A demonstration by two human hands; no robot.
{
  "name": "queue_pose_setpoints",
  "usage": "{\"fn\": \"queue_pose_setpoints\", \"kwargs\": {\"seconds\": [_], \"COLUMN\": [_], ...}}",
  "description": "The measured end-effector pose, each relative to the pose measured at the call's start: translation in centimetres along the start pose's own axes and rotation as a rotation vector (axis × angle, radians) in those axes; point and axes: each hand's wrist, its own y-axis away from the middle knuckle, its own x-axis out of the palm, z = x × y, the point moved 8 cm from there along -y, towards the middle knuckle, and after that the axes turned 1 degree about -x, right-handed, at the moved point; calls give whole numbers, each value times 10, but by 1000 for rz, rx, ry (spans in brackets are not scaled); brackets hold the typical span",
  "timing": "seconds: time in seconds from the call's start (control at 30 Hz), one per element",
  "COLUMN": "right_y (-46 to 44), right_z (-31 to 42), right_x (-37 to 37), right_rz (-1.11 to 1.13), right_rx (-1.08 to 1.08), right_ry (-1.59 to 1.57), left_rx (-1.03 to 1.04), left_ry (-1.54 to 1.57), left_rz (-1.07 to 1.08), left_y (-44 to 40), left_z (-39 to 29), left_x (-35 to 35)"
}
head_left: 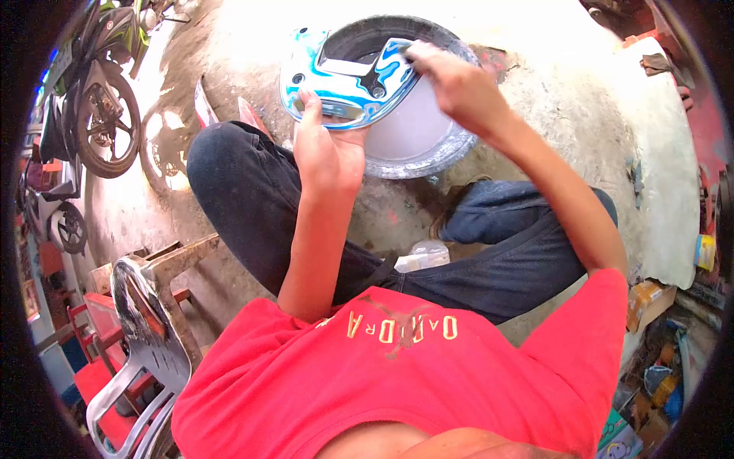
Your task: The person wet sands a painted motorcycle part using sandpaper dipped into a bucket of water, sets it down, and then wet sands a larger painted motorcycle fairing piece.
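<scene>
My left hand (325, 145) grips the near edge of a glossy blue-and-white panel (348, 83), which has bolt holes and a U-shaped cutout. The thumb lies on top and the other fingers are hidden below. My right hand (459, 83) is closed, its fingertips pressed against the panel's right arm. A small dark patch shows at those fingertips, but I cannot make out what it is. The panel is held above a round dark basin (428, 162) of cloudy, whitish water on the floor.
Motorcycles with a front wheel (107, 118) stand at the left. A metal chair (149, 344) is at the lower left. A long pale sheet (661, 168) lies at the right, near a cardboard box (648, 304). A clear plastic container (430, 254) sits between my legs.
</scene>
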Motion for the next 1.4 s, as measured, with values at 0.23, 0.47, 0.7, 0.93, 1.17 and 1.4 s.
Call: {"fn": "queue_pose_setpoints", "kwargs": {"seconds": [0.23,0.47,0.7,0.93,1.17,1.4], "right_y": [3,12,0,-2,17,5], "right_z": [32,71,24,23,81,19], "right_x": [-2,-3,-11,-7,7,3], "right_rz": [-91,-117,-87,-81,-38,-100], "right_rx": [-153,-267,-108,-171,-322,-107], "right_ry": [75,46,105,163,96,91], "left_rx": [35,60,81,79,116,158], "left_ry": [87,67,41,48,-4,-56], "left_rz": [50,75,16,17,28,-38], "left_y": [1,-1,2,5,-3,13], "left_z": [0,0,0,-3,-6,-13], "left_x": [1,1,-1,2,-7,11]}}
